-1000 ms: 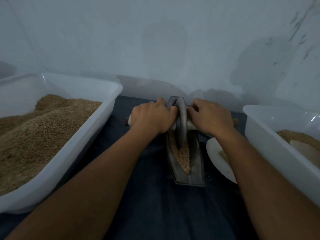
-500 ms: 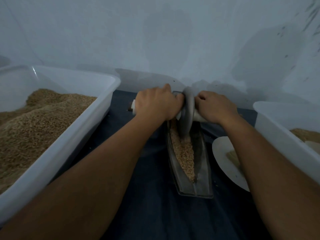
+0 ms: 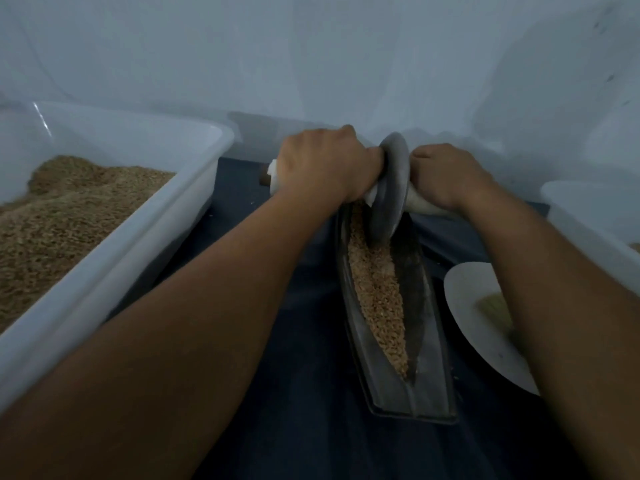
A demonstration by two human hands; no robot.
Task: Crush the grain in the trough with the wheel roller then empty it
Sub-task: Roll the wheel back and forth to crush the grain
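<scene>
Trough [image 3: 426,344]: lying on the dark cloth [image 3: 294,427], centre-right of the frame; long axis running from lower right up toward the wall, leaning slightly left; squared near end pointing at the viewer.
Grain [image 3: 377,292]: sitting as a tan strip along the left side of the channel; kernels looking largely whole.
Wheel roller [image 3: 389,192]: standing on edge at the far end of the trough, rim down in the grain, axle lying crosswise to the trough.
Left hand [image 3: 322,164]: wrapping the left handle stub, fingers curled tight around it.
Right hand [image 3: 446,176]: gripping the right handle stub, fingers curled under, tips hidden.
Progress: crushing appearing to be under way and unfinished; emptying not yet begun.
Left tub [image 3: 166,244]: occupying the left of the frame, holding heaped grain.
Plate [image 3: 478,337]: lying at right beside the trough, partly behind the forearm.
Right tub [image 3: 595,216]: showing at the right edge, contents barely visible.
</scene>
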